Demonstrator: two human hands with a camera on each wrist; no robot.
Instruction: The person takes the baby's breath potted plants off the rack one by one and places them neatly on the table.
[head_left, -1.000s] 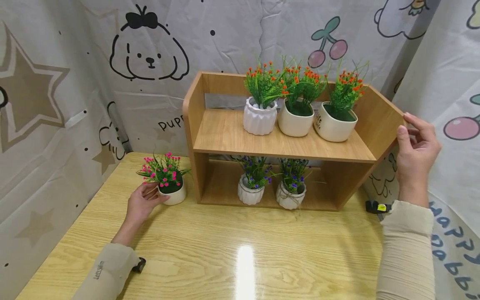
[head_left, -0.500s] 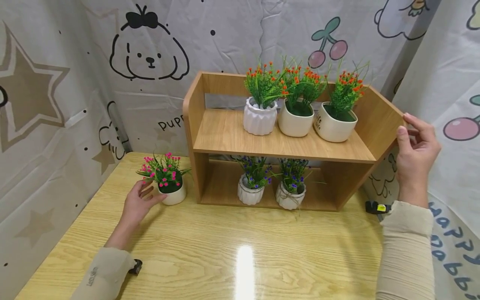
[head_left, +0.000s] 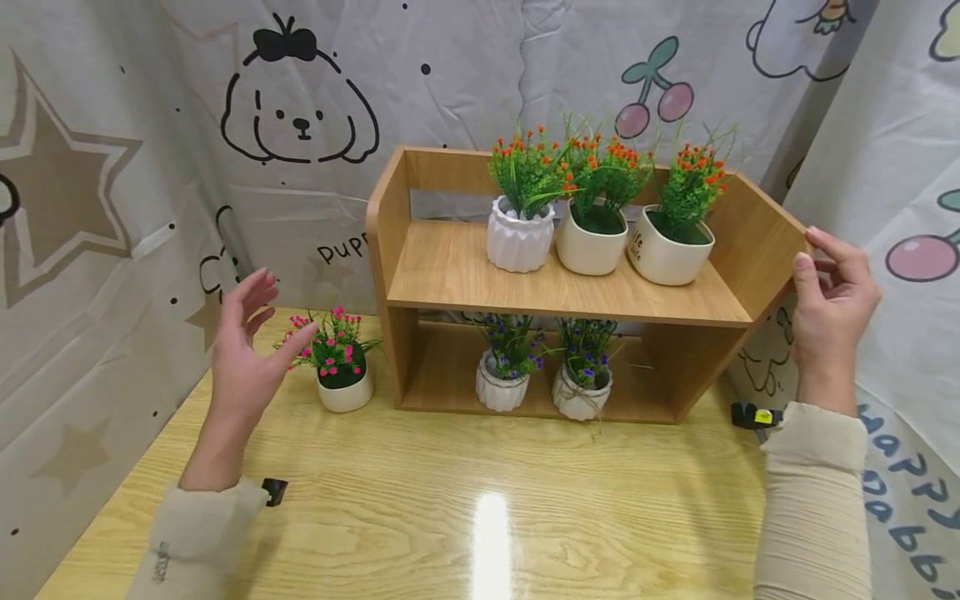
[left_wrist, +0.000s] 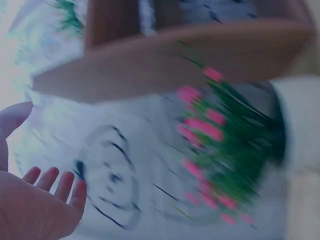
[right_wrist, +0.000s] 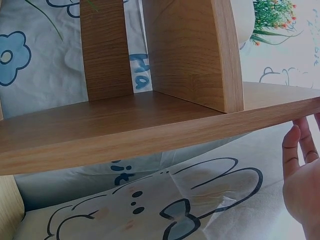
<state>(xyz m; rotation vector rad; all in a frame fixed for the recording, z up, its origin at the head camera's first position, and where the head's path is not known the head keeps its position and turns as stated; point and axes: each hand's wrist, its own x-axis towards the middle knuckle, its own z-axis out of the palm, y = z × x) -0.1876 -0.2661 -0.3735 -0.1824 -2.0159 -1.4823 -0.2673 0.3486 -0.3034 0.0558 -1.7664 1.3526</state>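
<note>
My left hand [head_left: 243, 358] is raised over the table's left side, its thumb spread from the fingers and nothing in its grasp. Just right of it, a cream pot of pink artificial flowers [head_left: 345, 392] stands upright beside the shelf's left panel. In the left wrist view, the pink flowers [left_wrist: 202, 130] are blurred, apart from the hand. My right hand [head_left: 836, 304] touches the outer edge of the wooden shelf's right panel [head_left: 768, 242]. From the right wrist view, its thumb [right_wrist: 291, 150] and fingers appear on the panel's outer side, loosely bent.
On the upper shelf board [head_left: 442, 267] stand three pots with orange flowers [head_left: 521, 237], towards the right. Below are two white pots with purple flowers [head_left: 502, 387]. A patterned cloth [head_left: 450, 92] hangs behind the wood-grain table [head_left: 600, 500].
My left hand has let go of the pink-flower pot and moved up and left, its fingers spreading. The pot stays in place. My right hand has not moved.
</note>
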